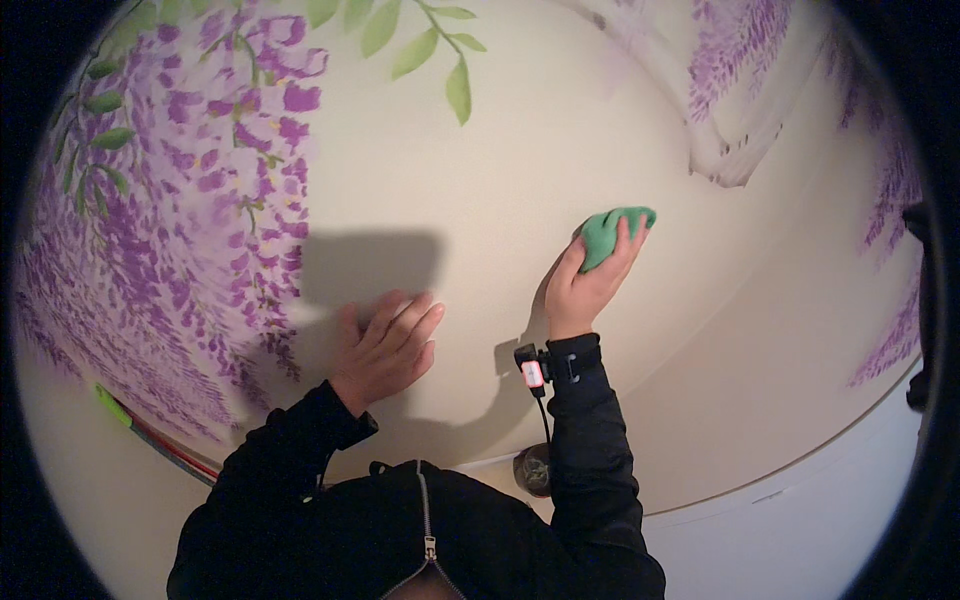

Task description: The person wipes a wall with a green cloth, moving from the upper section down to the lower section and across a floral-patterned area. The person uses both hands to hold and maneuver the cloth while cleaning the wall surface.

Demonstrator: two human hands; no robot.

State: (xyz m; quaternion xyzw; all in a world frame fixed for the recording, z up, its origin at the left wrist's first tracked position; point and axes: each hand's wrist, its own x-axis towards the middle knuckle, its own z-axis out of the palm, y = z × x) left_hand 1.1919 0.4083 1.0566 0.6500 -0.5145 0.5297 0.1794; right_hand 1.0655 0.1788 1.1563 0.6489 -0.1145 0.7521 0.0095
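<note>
My right hand (pixel 592 277) presses a folded green cloth (pixel 609 234) against a cream wall (pixel 495 172) painted with a floral mural. The fingers spread over the cloth, and its far edge bunches beyond the fingertips. To the left, my left hand (pixel 394 343) is spread with its fingers apart and nothing in it. It rests on or just off the wall; which of the two I cannot tell. Close to its left hang painted purple wisteria blossoms (pixel 262 247).
A small device with a cable (pixel 532 373) is strapped to my right wrist. Low down stands a dark round container (pixel 534 471), partly behind my sleeve. A lime-ended pole (pixel 114 405) lies at the lower left. A white panel (pixel 780 525) is at the lower right.
</note>
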